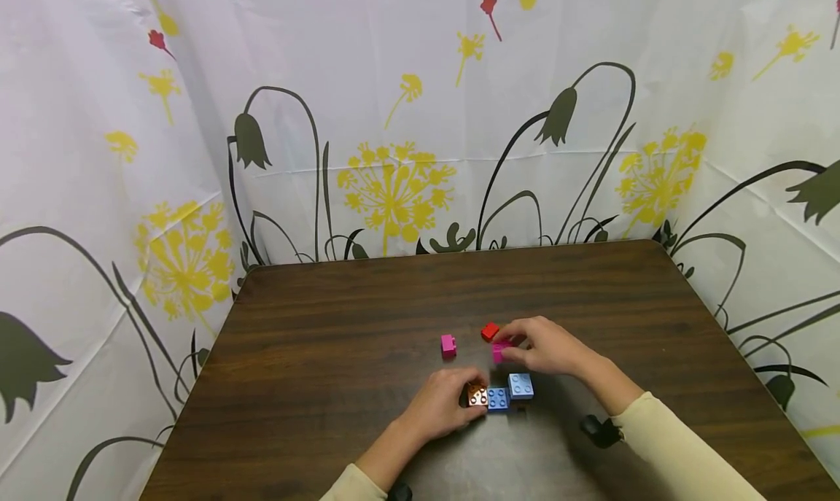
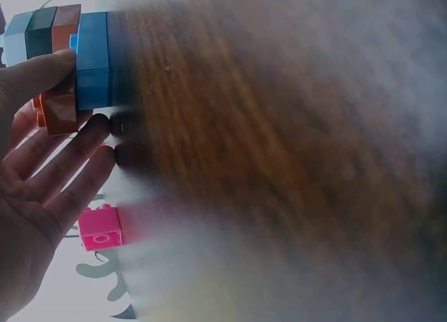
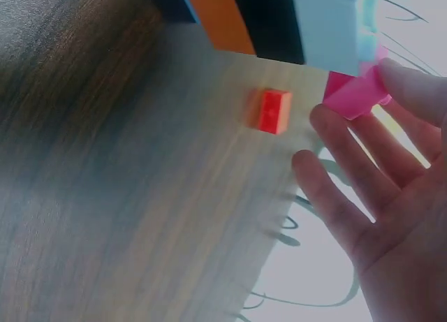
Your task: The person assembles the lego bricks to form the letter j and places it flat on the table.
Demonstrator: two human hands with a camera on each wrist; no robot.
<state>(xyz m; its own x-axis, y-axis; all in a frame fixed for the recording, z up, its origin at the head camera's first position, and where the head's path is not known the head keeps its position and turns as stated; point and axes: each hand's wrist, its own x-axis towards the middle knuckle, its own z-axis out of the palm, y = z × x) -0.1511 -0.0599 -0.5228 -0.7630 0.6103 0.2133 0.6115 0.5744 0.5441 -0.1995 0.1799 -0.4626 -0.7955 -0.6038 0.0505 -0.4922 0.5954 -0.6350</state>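
Note:
My left hand [image 1: 441,408] grips a copper-brown brick [image 1: 477,395] with studs up, which sits at the left end of a joined build. Beside it is a blue brick [image 1: 498,399], and a light blue brick [image 1: 521,386] stands higher at the right end. From the side, the left wrist view shows the tall part stacked: blue below, then orange [image 2: 66,23], dark [image 2: 40,32] and light blue on top. Just behind the build, my right hand [image 1: 546,346] pinches a pink brick [image 3: 354,95] between thumb and fingers.
A red brick [image 1: 490,332] lies on the brown wooden table [image 1: 341,326] close beyond my right fingertips. To its left stands another pink brick [image 1: 448,346]. Behind the table's far edge hangs a white curtain [image 1: 420,122] printed with flowers.

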